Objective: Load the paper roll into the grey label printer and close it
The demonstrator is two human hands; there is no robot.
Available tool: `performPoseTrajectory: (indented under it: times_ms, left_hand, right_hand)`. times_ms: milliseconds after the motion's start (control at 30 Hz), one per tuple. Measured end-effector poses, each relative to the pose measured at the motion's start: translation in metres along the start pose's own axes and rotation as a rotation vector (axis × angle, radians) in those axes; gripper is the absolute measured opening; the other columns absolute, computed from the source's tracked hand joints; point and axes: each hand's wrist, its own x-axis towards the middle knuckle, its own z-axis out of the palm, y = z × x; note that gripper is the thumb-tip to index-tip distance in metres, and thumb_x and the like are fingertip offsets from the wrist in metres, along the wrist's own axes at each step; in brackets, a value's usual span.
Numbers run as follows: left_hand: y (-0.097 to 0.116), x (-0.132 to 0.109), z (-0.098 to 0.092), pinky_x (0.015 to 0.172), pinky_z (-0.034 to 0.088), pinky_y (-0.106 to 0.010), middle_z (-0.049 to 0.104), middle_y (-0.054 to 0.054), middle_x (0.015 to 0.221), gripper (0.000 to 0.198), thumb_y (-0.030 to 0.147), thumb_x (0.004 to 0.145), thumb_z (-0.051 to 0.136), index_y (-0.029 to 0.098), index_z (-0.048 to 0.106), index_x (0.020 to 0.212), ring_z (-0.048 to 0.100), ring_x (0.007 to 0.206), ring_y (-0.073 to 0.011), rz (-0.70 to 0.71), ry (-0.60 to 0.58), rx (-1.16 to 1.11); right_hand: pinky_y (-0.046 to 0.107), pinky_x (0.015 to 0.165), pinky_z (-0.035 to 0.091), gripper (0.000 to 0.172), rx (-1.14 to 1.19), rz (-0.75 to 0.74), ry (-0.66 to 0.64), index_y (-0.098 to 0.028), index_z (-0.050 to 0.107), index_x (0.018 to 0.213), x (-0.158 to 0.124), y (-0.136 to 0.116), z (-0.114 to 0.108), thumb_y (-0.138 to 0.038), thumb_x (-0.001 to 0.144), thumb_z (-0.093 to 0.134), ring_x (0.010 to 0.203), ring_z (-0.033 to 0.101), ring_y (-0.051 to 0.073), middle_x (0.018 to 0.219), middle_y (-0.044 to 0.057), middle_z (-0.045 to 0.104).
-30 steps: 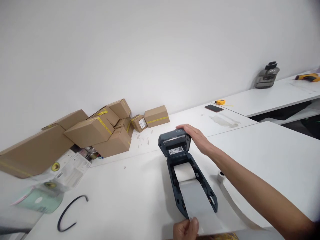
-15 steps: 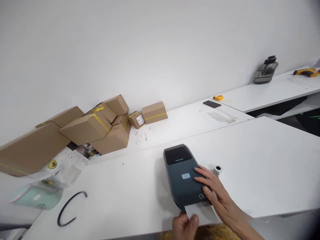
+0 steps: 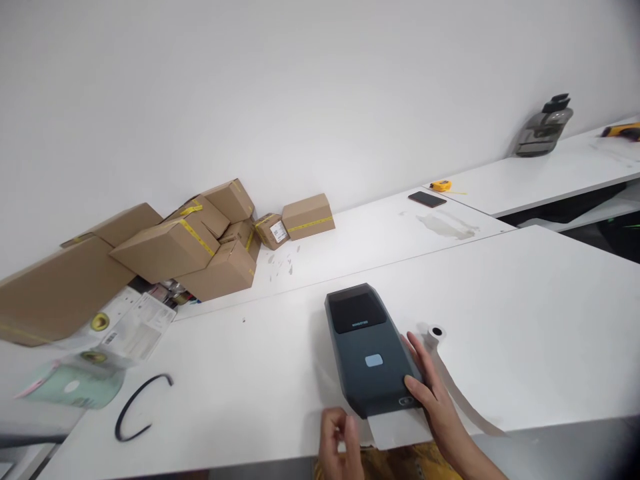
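Observation:
A dark teal label printer (image 3: 367, 347) with a black window and a pale blue button lies tilted on the white table. From its front end sticks a white paper strip (image 3: 399, 428). My right hand (image 3: 434, 393) grips the printer's right side, thumb on the top edge and fingers along the flank. My left hand (image 3: 341, 443) is left of the strip, apart from it, fingers curled with a gap to the thumb and nothing visible in them. Beyond my right hand stands a small paper roll (image 3: 436, 333), its loose tail running toward the table's front edge.
Cardboard boxes (image 3: 165, 250) are piled at the back left, with plastic packets (image 3: 135, 327) before them. A curved black strip (image 3: 131, 405) lies at the left. Further back are a phone (image 3: 427, 199), a yellow tape measure (image 3: 441, 186) and a large bottle (image 3: 543, 130).
My left hand has let go of the paper strip and moved left. My right hand has slid from the printer's top to its right side. The roll's tail now shows.

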Motion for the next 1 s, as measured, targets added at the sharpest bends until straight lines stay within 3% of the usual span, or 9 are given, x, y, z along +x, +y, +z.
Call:
performPoseTrajectory:
  times_ms: [67,133,267,533,700,833,900,933,1000]
  left_hand:
    - [0.017,0.005,0.003,0.097,0.05,-0.032,0.064,-0.013,0.129,0.068,0.076,0.081,0.053,0.02,0.063,0.118,0.06,0.12,-0.0278,0.062,0.105,-0.076]
    - [0.035,0.011,0.014,0.111,0.041,-0.032,0.042,-0.012,0.156,0.079,0.073,0.084,0.052,0.022,0.045,0.144,0.041,0.143,-0.0274,0.016,0.053,-0.179]
    - [0.052,0.021,0.034,0.104,0.048,-0.033,0.038,-0.012,0.159,0.087,0.067,0.085,0.056,0.025,0.026,0.154,0.047,0.139,-0.0289,-0.165,-0.12,-0.367]
    - [0.031,0.027,0.034,0.102,0.049,-0.036,0.041,-0.019,0.155,0.088,0.065,0.085,0.057,0.019,0.027,0.154,0.051,0.134,-0.0338,-0.042,-0.093,-0.276]
    - [0.039,0.03,0.033,0.102,0.048,-0.035,0.044,-0.018,0.153,0.083,0.065,0.085,0.056,0.019,0.034,0.15,0.053,0.132,-0.032,-0.007,-0.122,-0.242]
    - [0.038,0.026,0.018,0.096,0.051,-0.034,0.052,-0.016,0.146,0.08,0.066,0.081,0.061,0.021,0.042,0.145,0.057,0.125,-0.0285,0.002,-0.123,-0.29]
    - [0.027,0.016,0.006,0.086,0.053,-0.03,0.067,-0.012,0.125,0.065,0.068,0.08,0.061,0.021,0.06,0.126,0.067,0.103,-0.0233,0.007,-0.016,-0.25]
    - [0.02,0.01,0.002,0.076,0.053,-0.028,0.072,-0.009,0.106,0.057,0.07,0.08,0.06,0.02,0.068,0.107,0.068,0.084,-0.0191,-0.009,0.032,-0.217]
    - [0.006,-0.003,-0.001,0.053,0.046,-0.025,0.063,-0.002,0.063,0.062,0.079,0.077,0.054,0.019,0.065,0.068,0.053,0.05,-0.0122,-0.074,-0.029,-0.204]
  right_hand:
    - [0.054,0.115,0.037,0.085,0.023,0.054,-0.026,-0.031,0.028,0.155,0.0,-0.001,-0.001,-0.063,0.084,0.061,0.148,0.032,0.035,0.163,0.011,0.032]
    - [0.054,0.115,0.036,0.086,0.022,0.067,-0.036,-0.033,0.024,0.157,0.0,-0.002,-0.002,-0.063,0.084,0.06,0.148,0.032,0.035,0.164,0.01,0.03]
    - [0.054,0.115,0.035,0.088,-0.023,0.041,-0.046,-0.032,0.02,0.158,-0.001,0.004,-0.003,-0.067,0.086,0.055,0.148,0.032,0.034,0.164,0.011,0.03]
    - [0.053,0.113,0.039,0.078,-0.14,-0.06,-0.046,-0.033,0.02,0.159,-0.004,0.021,-0.008,-0.062,0.092,0.047,0.151,0.026,0.034,0.166,0.007,0.025]
    - [0.052,0.114,0.04,0.07,-0.152,-0.103,-0.069,-0.033,0.025,0.157,-0.003,0.018,-0.01,-0.057,0.094,0.047,0.149,0.031,0.033,0.164,0.007,0.03]
    - [0.057,0.114,0.039,0.064,-0.238,-0.156,-0.082,-0.038,0.025,0.156,-0.005,-0.001,-0.011,-0.051,0.097,0.047,0.149,0.031,0.033,0.165,0.005,0.028]
    - [0.062,0.115,0.033,0.057,-0.34,-0.242,-0.078,-0.04,0.032,0.154,-0.008,-0.014,-0.014,-0.048,0.099,0.045,0.15,0.027,0.034,0.166,0.003,0.025]
    - [0.065,0.116,0.03,0.052,-0.398,-0.302,-0.09,-0.04,0.037,0.151,-0.01,-0.019,-0.015,-0.047,0.099,0.044,0.151,0.025,0.035,0.166,0.001,0.025]
    - [0.068,0.117,0.025,0.044,-0.5,-0.433,-0.143,-0.041,0.048,0.144,-0.012,-0.026,-0.018,-0.046,0.101,0.04,0.152,0.021,0.036,0.165,0.0,0.028]
